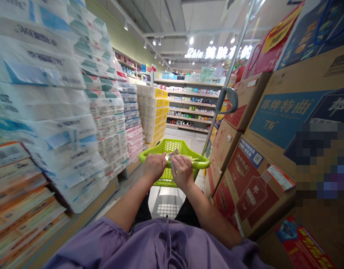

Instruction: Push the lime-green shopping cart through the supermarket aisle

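A bright green plastic shopping cart is in front of me, with perforated basket walls and a rounded handle. My left hand is closed around the left part of that handle. Closed over it a little to the right is my right hand. A small crumpled greyish piece, like paper or tissue, pokes out at the fingers of my right hand; its kind is unclear. Both hands hide part of the handle and of the basket's inside.
Tall stacks of wrapped tissue packs line the left side, with yellow-and-white packs farther on. Cardboard cartons crowd the right, beside a metal pole with a grey handle. Stocked shelves stand across the aisle's end.
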A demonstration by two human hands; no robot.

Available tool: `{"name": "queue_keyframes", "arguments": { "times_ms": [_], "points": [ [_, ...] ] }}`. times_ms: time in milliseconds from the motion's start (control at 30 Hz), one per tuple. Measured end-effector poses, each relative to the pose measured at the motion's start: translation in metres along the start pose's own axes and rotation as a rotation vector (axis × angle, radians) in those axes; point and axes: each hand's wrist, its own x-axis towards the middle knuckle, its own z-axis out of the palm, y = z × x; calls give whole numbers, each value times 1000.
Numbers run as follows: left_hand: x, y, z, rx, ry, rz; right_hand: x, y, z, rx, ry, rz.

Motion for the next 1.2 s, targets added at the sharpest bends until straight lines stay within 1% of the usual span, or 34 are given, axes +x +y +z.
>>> {"name": "queue_keyframes", "arguments": {
  "times_ms": [67,100,200,267,333,400,467,500,633,700,800,867,933,1033,1067,1133,1200],
  "points": [
    [0,-2,0,1,-1,1,-1,1,-1,21,-29,-40],
    [-1,-2,0,0,-1,1,0,4,-2,24,-32,-23],
    [-1,-1,-2,-4,-3,-5,1,12,-4,7,1,103],
    [0,0,-3,-6,-5,-14,1,10,-3,-15,21,162],
    [0,1,-4,-10,-6,-21,1,4,0,-22,18,144],
    [0,0,-4,-15,-3,-22,2,-1,1,-10,-4,70],
    [0,-1,-3,-23,-2,-19,3,-1,-1,9,-37,8],
    [0,-2,-3,-27,-3,-18,4,1,-2,13,-46,6],
    [0,-1,-2,-29,-4,-16,6,9,-3,-45,-8,147],
    [0,0,-1,-19,2,-12,7,4,0,-72,-3,156],
    [0,0,-1,-5,6,-7,7,-8,5,-53,-61,20],
    [0,-1,-2,-4,2,-5,6,-9,4,-28,-84,-37],
    [0,-1,-4,-14,-11,-1,5,-2,0,-20,-71,7],
    [-1,1,-5,-31,-21,-8,3,9,-3,-52,-30,145],
    [-1,2,-4,-33,-19,-15,2,10,-3,-66,-22,169],
    [-1,3,-3,-30,-9,-29,0,6,-1,-78,-17,153],
    [-1,2,-2,-24,-5,-30,-1,0,2,-62,-30,75]
  ]
}}
